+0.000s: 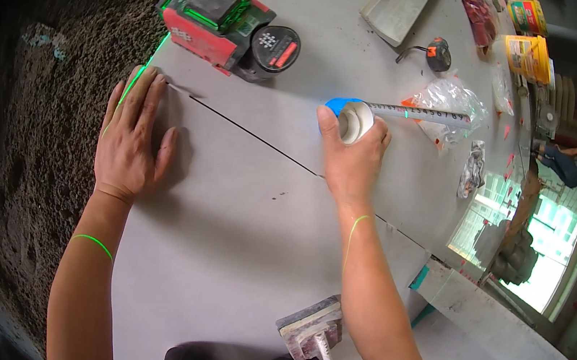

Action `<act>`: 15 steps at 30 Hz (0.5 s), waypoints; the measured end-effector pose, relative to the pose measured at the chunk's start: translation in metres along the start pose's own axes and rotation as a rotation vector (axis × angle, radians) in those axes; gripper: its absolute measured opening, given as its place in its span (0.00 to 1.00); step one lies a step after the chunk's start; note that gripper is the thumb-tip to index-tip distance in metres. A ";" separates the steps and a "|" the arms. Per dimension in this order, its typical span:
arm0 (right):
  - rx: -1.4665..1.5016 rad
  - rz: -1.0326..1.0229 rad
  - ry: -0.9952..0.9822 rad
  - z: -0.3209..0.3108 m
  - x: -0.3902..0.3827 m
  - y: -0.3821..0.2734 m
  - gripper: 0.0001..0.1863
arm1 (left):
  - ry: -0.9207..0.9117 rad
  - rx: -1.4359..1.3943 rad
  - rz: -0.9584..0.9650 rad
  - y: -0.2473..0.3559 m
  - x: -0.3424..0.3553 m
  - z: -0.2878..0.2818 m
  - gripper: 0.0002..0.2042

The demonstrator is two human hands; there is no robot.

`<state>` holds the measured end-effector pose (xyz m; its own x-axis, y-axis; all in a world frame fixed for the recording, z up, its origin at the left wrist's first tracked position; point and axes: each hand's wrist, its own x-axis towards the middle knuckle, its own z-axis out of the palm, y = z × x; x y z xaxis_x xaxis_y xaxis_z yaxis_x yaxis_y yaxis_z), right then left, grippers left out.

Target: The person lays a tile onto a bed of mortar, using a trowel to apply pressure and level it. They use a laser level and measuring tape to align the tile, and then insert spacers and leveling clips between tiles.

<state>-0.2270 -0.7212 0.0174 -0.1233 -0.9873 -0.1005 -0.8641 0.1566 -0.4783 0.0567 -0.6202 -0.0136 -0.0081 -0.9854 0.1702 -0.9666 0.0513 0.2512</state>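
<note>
1. Left hand (132, 136) lies open and flat on the near-left grey tile (236, 246), at its edge beside the rough mortar (47, 134).
2. A red laser level (223, 22) stands far left.
3. Right hand (351, 160) grips a blue-and-white tape measure (350, 117); its metal blade runs right over a plastic bag (451, 103).
4. A trowel (312, 329) lies near.

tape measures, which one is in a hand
The blue and white tape measure, gripped by the right hand with its blade pulled out. The black and orange tape measure lies untouched farther back.
</note>
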 end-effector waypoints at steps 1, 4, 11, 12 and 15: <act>0.012 0.010 -0.013 0.000 0.001 0.000 0.50 | 0.003 -0.017 0.009 0.000 0.001 0.000 0.32; 0.029 0.035 -0.043 0.000 0.003 -0.001 0.52 | 0.005 -0.020 -0.002 -0.002 0.001 0.000 0.32; -0.046 -0.114 0.027 0.006 0.010 0.005 0.45 | 0.061 -0.074 0.044 -0.010 0.003 0.007 0.31; 0.109 -0.063 0.022 0.005 0.010 0.013 0.42 | 0.048 -0.038 0.078 -0.011 0.006 0.009 0.30; 0.227 0.065 0.084 -0.019 -0.004 0.059 0.40 | 0.065 0.025 0.180 -0.012 0.010 0.013 0.27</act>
<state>-0.2865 -0.7083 0.0060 -0.2235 -0.9723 -0.0691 -0.7224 0.2128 -0.6579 0.0651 -0.6331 -0.0277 -0.1654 -0.9481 0.2715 -0.9572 0.2207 0.1873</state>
